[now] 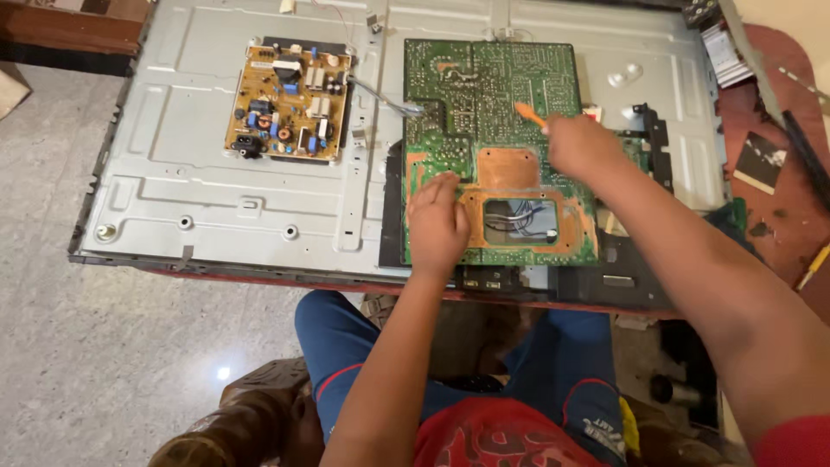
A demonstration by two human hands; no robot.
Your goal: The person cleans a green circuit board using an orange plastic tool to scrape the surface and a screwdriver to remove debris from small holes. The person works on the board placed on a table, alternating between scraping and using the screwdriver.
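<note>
Left hand (437,227) flat, fingers released, on green board (493,104); right hand (581,143) grasping orange tool (529,114).

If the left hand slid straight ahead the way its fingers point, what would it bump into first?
Probably nothing soon: the left hand lies flat on the green circuit board, fingers pointing up the picture. It would slide over bare board, passing left of the copper patch.

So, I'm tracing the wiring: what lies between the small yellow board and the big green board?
In the head view, a grey cable bundle crosses bare grey metal panel from yellow board to green board.
</note>
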